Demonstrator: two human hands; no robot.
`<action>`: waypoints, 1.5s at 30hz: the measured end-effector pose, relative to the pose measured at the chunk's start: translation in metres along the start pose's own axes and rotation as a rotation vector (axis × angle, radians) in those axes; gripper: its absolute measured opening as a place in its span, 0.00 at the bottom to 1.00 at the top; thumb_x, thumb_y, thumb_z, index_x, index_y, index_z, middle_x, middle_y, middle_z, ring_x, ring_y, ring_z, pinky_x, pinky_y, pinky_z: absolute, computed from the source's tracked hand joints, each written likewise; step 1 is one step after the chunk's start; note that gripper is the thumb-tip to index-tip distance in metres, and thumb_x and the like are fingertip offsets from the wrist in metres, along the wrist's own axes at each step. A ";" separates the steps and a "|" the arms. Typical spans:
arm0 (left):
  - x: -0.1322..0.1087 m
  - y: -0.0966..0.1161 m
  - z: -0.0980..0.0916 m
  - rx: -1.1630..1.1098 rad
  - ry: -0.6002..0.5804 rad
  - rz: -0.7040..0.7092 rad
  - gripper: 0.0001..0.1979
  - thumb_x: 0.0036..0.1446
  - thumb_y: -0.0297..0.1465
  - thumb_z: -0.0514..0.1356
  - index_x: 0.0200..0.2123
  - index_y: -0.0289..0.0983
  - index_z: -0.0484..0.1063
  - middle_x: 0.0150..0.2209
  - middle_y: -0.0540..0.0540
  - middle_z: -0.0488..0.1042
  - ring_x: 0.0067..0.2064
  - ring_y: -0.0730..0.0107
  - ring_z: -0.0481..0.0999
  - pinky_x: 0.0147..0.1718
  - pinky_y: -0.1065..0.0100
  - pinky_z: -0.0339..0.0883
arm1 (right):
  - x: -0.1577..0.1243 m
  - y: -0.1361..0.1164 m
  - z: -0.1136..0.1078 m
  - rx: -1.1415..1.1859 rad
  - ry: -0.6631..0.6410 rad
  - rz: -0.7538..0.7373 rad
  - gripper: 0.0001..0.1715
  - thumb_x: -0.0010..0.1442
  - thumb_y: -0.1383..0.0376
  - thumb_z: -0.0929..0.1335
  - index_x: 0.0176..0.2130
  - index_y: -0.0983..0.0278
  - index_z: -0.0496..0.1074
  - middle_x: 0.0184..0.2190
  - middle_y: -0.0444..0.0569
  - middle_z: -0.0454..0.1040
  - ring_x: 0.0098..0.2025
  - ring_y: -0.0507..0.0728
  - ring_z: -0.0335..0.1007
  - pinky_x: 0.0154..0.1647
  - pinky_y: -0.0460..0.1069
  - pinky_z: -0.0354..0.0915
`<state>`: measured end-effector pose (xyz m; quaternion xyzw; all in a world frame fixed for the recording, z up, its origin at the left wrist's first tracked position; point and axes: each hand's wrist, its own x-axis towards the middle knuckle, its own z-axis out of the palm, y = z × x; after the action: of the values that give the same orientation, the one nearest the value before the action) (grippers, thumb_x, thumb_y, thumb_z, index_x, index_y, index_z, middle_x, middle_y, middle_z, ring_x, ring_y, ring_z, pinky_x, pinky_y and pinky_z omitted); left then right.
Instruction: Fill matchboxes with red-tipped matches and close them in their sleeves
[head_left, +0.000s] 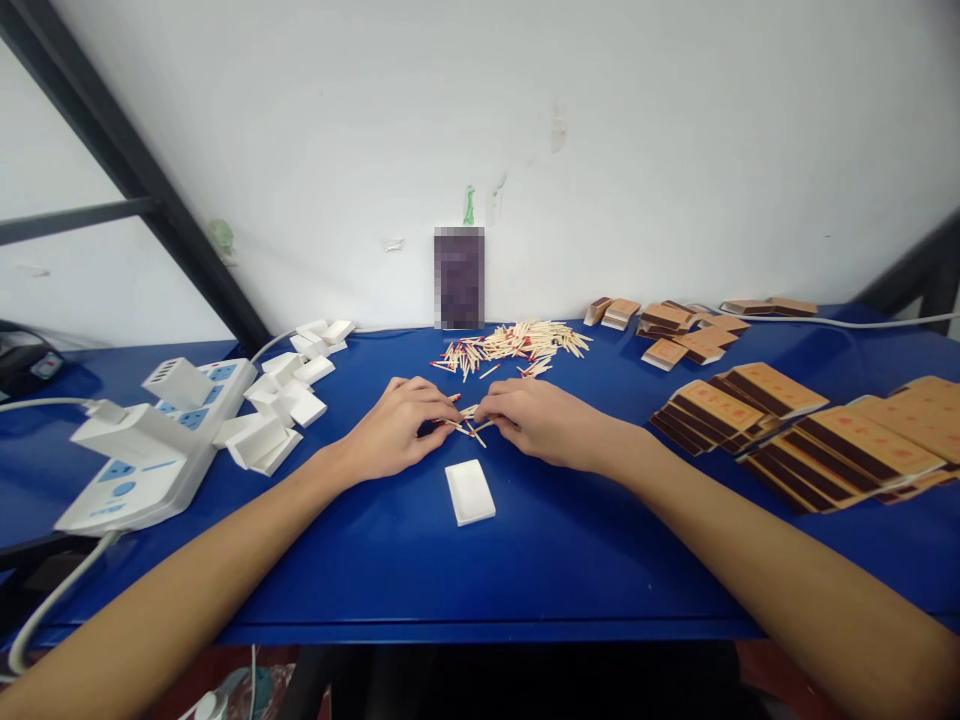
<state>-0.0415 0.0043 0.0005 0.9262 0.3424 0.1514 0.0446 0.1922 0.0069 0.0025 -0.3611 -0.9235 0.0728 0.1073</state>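
Several red-tipped matches (480, 432) lie crossed on the blue table between my two hands. My left hand (405, 425) has its fingers curled and closed on matches at the thumb and fingertips. Opposite it, my right hand (536, 420) is closed too, pinching matches from the other side. The fingers partly hide how many each hand holds. Just in front of both hands lies an open white matchbox tray (471, 492), its inside facing up. A large loose heap of matches (536, 342) spreads behind the hands.
White matchbox trays (281, 390) are piled at the left, beside a white power strip (169, 450) with plugged-in chargers. On the right are flat stacked matchbox sleeves (847, 440) and opened sleeves (686, 330). A pixelated dark rectangle (459, 278) stands against the wall.
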 end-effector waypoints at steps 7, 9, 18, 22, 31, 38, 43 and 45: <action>-0.001 0.001 0.000 -0.037 -0.022 -0.005 0.13 0.67 0.34 0.54 0.51 0.44 0.73 0.49 0.47 0.75 0.52 0.62 0.70 0.49 0.58 0.56 | -0.003 0.009 0.000 0.052 0.038 -0.009 0.21 0.61 0.76 0.62 0.50 0.63 0.72 0.43 0.52 0.71 0.41 0.55 0.68 0.42 0.49 0.61; -0.001 0.003 0.000 -0.030 -0.049 0.002 0.14 0.67 0.34 0.53 0.52 0.44 0.73 0.51 0.46 0.74 0.54 0.61 0.69 0.49 0.57 0.55 | -0.005 0.012 -0.003 0.043 0.018 0.014 0.20 0.60 0.76 0.62 0.48 0.63 0.72 0.41 0.51 0.70 0.40 0.55 0.67 0.40 0.49 0.61; 0.001 0.005 0.001 -0.018 -0.046 0.010 0.11 0.67 0.35 0.54 0.45 0.44 0.76 0.48 0.48 0.75 0.53 0.61 0.69 0.48 0.58 0.54 | -0.007 0.005 -0.010 0.121 -0.025 0.059 0.14 0.59 0.74 0.63 0.41 0.64 0.75 0.39 0.51 0.71 0.38 0.55 0.67 0.38 0.48 0.61; 0.002 0.006 0.001 -0.011 -0.047 -0.010 0.11 0.67 0.36 0.54 0.46 0.44 0.76 0.48 0.47 0.75 0.53 0.61 0.68 0.48 0.58 0.54 | -0.007 0.005 -0.013 0.123 -0.061 0.010 0.17 0.57 0.77 0.64 0.41 0.65 0.76 0.39 0.51 0.73 0.37 0.54 0.68 0.41 0.48 0.62; 0.003 0.008 0.000 -0.034 -0.059 -0.016 0.11 0.67 0.35 0.54 0.43 0.42 0.76 0.47 0.46 0.74 0.51 0.60 0.68 0.48 0.58 0.55 | -0.007 0.006 -0.011 0.062 -0.078 -0.035 0.09 0.62 0.71 0.65 0.38 0.64 0.76 0.38 0.50 0.73 0.40 0.56 0.69 0.43 0.51 0.61; 0.002 0.008 0.001 -0.068 -0.056 -0.031 0.09 0.66 0.35 0.55 0.40 0.41 0.75 0.47 0.47 0.73 0.52 0.62 0.68 0.49 0.58 0.56 | -0.003 -0.007 -0.004 -0.030 -0.027 0.016 0.10 0.67 0.66 0.63 0.39 0.64 0.73 0.37 0.49 0.73 0.35 0.54 0.67 0.33 0.48 0.56; -0.001 0.007 -0.002 -0.068 0.018 -0.010 0.10 0.67 0.36 0.54 0.42 0.41 0.74 0.49 0.46 0.72 0.52 0.61 0.67 0.50 0.57 0.57 | -0.003 -0.013 -0.002 -0.034 0.000 0.033 0.12 0.67 0.66 0.63 0.47 0.62 0.73 0.40 0.49 0.74 0.39 0.55 0.69 0.34 0.48 0.55; -0.003 0.005 -0.004 -0.067 0.096 -0.015 0.12 0.67 0.38 0.53 0.41 0.40 0.74 0.48 0.45 0.72 0.50 0.62 0.67 0.50 0.57 0.57 | -0.003 -0.014 -0.003 -0.041 -0.003 0.030 0.13 0.68 0.66 0.62 0.49 0.62 0.72 0.40 0.49 0.73 0.39 0.55 0.69 0.34 0.48 0.55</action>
<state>-0.0415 -0.0013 0.0050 0.9134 0.3457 0.2066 0.0603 0.1861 -0.0049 0.0075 -0.3767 -0.9195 0.0561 0.0972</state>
